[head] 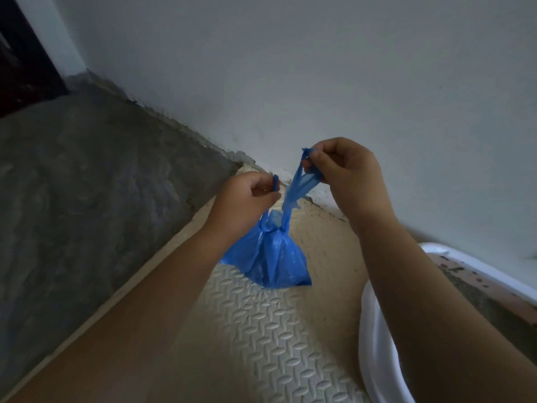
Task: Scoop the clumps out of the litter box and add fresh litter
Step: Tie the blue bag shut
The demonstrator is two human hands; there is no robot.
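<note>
Both forearms reach over the foam mat (261,330), left hand (247,196) and right hand (345,170) each pinching a handle of the blue bag (273,257) hanging upright directly below, nearer the left.

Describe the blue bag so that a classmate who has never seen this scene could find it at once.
Start at the pale wall and drop to the cream embossed foam mat along its foot. Over the mat, left of the white litter box, is the blue bag, its handles pinched by the left hand and right hand. It is the only blue thing.
</note>
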